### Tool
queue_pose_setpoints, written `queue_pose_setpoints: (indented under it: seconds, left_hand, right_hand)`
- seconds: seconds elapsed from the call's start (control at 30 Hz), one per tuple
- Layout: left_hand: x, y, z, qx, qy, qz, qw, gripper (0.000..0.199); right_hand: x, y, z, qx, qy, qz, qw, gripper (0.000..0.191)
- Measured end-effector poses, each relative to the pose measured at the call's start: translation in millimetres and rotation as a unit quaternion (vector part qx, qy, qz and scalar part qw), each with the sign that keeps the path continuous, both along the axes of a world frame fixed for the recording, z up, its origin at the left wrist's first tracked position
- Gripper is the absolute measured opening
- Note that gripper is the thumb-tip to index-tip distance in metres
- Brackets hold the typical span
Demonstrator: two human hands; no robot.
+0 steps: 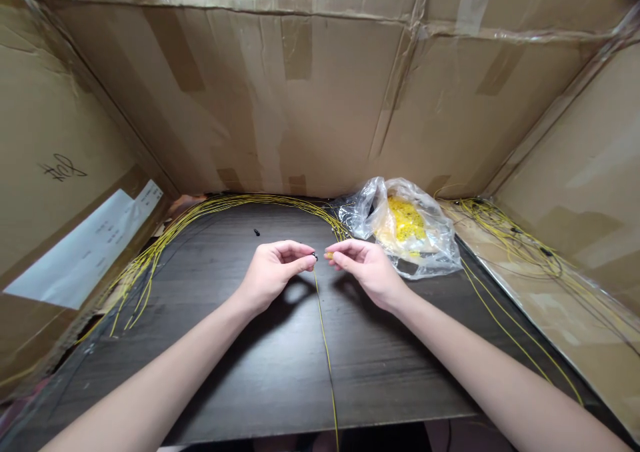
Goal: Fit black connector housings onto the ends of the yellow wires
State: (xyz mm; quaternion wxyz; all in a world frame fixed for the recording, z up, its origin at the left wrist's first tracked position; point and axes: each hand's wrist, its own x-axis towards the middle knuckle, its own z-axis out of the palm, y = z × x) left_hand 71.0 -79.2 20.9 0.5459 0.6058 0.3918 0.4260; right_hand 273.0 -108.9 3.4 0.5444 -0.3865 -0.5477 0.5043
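Left hand (273,275) and right hand (365,272) nearly meeting, fingertips just apart
Left one pinching a small black connector (315,257), right one a tiny yellow piece (329,255); thin yellow wire (325,352) running from under the connector straight toward the body across the desk (390,372); plastic bag (430,239) lying beyond.

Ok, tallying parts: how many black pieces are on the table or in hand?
2: one black piece lying on the tabletop, another held by the left hand. Yellow wire bundles may hide more.

head camera looks forward and down at hands (273,275) (363,272).
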Motion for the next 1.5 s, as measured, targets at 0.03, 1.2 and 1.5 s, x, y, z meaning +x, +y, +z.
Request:
queue_pose_setpoints:
  seconds: [0.03, 1.2, 1.5]
  left_hand:
    - [0.2, -0.4, -0.1, 0.002, -0.003, -0.002, 1.0, 0.03]
    - [4.0, -5.9, 0.9, 0.019, 0.038, -0.057, 0.997, 0.021]
    - [4.2, -7.5, 3.6, 0.038, 0.052, -0.063, 0.996, 0.017]
  right_hand:
    - [-2.7, -1.5, -0.9, -0.015, 0.02, 0.007, 1.0, 0.028]
    - [-6.0, -7.2, 0.1, -0.014, 0.018, 0.021, 1.0, 0.023]
    - [-7.6, -7.2, -5.7, -0.026, 0.021, 0.02, 0.999, 0.02]
